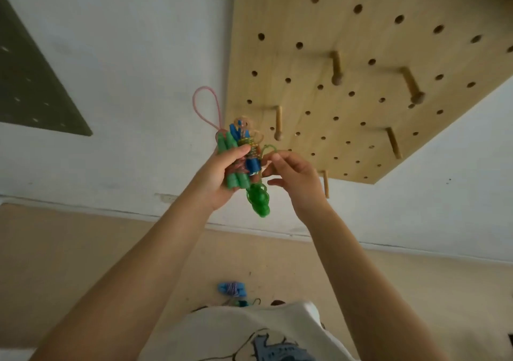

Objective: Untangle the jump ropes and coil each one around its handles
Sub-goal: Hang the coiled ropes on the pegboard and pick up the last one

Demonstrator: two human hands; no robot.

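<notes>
A pale wall (125,55) fills the background, with a wooden pegboard (319,27) mounted on it, several wooden pegs (336,68) standing out from its holes, and a beige floor (83,263) seen below.

A bundle of jump ropes (241,155) is held up in front of the pegboard. It is gripped by the left hand (222,174), whose fingers and thumb are curled round the light green handles (226,144). Blue handles (254,163) wound with thin coloured cord are pressed against them in the same bundle, and a pink loop of rope (205,105) sticks up from the top. A darker green rope, wound round its handles (259,201), hangs at the bottom of the bundle.

The right hand (294,177) is brought in just beside the bundle; a thin green strand (268,148) appears to be pinched between its thumb and fingertips, though the contact is small and partly hidden.

On the floor, well apart from the hands, a blue coiled rope (232,289) is seen lying, and next to it a smaller dark tangle that cannot be made out.

The task is judged to be well advanced: several ropes are already wound round their handles, one apparently set down. The loose pink loop and the green strand are still to be tucked or wound in, and whether the ropes in the hand are fully separated from one another cannot be told.
</notes>
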